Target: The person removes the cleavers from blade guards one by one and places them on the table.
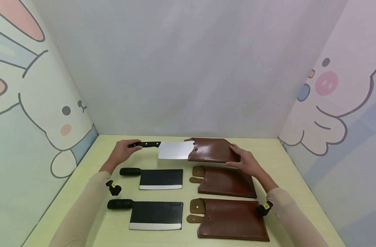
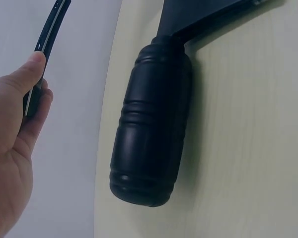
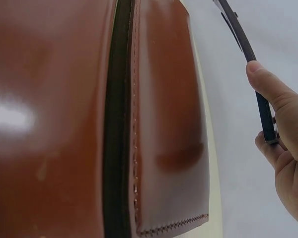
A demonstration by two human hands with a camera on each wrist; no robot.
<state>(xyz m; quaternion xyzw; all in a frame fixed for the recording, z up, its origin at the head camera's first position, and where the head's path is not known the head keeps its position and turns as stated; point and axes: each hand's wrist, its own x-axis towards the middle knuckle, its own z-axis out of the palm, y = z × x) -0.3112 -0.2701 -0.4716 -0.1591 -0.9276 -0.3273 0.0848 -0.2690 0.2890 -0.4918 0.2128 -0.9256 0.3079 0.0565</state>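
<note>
My left hand [image 1: 124, 151] pinches the black riveted handle [image 1: 146, 144] of a cleaver with a bare silver blade [image 1: 174, 150], held level above the table. The blade's far end meets the open mouth of a brown leather sheath [image 1: 212, 150]; how deep it goes in is hidden. At the sheath's other end, my right hand [image 1: 245, 160] grips the corner between thumb and fingers. In the left wrist view, the thumb presses the handle's flat side, above the thick black handle [image 2: 151, 124] of another cleaver. The right wrist view shows the thumb on the sheath's face [image 3: 262, 109].
Two dark-bladed cleavers, the middle one [image 1: 161, 178] and the nearest one [image 1: 156, 214], lie on the table with handles left. To their right lie two more brown sheaths, a middle one [image 1: 228, 181] and a nearer one [image 1: 232, 219], with strap ends leftward. Walls [image 1: 175, 68] bound the table [image 1: 268, 145].
</note>
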